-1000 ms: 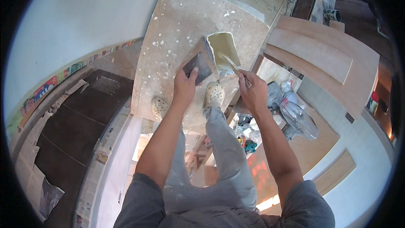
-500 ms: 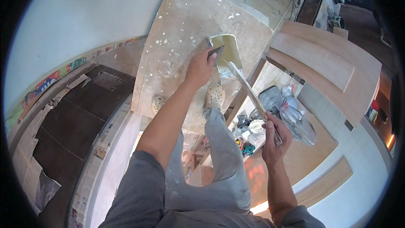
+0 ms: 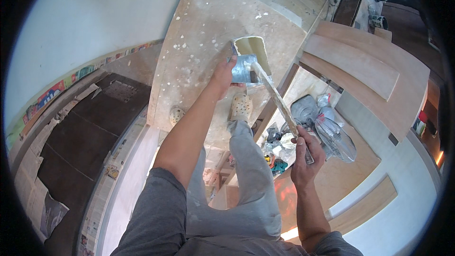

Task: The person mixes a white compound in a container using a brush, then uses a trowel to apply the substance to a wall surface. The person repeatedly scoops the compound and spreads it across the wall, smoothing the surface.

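Observation:
My left hand (image 3: 222, 78) is closed round the side of a flat grey metal putty blade (image 3: 242, 71), its face turned up. In my right hand (image 3: 307, 159), fingers wrapped round one end, is a long, narrow wooden stick (image 3: 280, 105) smeared with white. The stick's far tip carries white paste and meets the right part of the blade; some paste shows there. Just beyond the blade stands an open-topped container (image 3: 263, 52) with a cream inside wall. The blade overlaps its near side, and its contents cannot be made out.
I stand in clogs (image 3: 242, 106) on a board (image 3: 199, 28) spotted with white. To the right, wooden panels (image 3: 353, 64) lie over a frame, and a fan with a wire cage (image 3: 335, 140) sits below among bags. A dark panel (image 3: 90, 128) edged with newspaper is at left.
My left hand has turned the putty blade from nearly edge-on to face up and lowered it slightly. The stick has shifted slightly, and its tip now meets the blade.

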`<control>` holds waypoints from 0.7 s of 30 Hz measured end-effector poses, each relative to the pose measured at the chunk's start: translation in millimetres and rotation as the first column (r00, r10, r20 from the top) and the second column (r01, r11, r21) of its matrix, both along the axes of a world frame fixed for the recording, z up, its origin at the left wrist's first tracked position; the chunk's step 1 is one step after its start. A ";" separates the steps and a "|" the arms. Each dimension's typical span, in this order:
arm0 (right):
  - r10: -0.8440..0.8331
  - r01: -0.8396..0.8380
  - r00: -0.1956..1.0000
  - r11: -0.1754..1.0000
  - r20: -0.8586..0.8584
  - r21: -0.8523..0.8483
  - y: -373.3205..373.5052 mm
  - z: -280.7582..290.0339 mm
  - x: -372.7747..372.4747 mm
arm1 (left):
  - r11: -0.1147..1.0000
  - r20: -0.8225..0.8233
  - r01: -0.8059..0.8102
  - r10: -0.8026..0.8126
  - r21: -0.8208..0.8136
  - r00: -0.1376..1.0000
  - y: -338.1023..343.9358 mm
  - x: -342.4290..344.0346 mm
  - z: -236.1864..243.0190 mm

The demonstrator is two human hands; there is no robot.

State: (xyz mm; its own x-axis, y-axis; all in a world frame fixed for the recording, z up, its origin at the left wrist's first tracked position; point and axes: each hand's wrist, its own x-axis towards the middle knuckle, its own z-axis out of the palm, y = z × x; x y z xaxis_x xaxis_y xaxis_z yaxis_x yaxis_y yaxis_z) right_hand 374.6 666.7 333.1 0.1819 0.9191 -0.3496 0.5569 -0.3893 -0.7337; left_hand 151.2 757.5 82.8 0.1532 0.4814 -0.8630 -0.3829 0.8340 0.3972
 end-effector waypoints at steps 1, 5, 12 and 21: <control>0.008 -0.008 1.000 1.000 0.001 -0.012 -1.4 -0.2 0.3 | 1.000 0.006 -0.020 0.020 0.004 1.000 0.0 -0.5 2.4; 0.057 -0.057 0.998 0.998 0.008 -0.037 -10.9 4.2 3.2 | 0.997 0.001 -0.074 0.074 -0.007 0.997 -0.5 -0.9 15.0; 0.102 -0.101 0.995 0.990 0.006 -0.093 -6.5 17.1 4.3 | 0.996 -0.046 -0.023 0.027 0.081 0.999 -4.6 2.4 20.1; -0.094 0.092 0.994 0.995 -0.053 -0.028 4.0 23.6 3.4 | 0.994 -0.053 -0.016 0.022 0.112 0.998 -17.8 0.1 1.7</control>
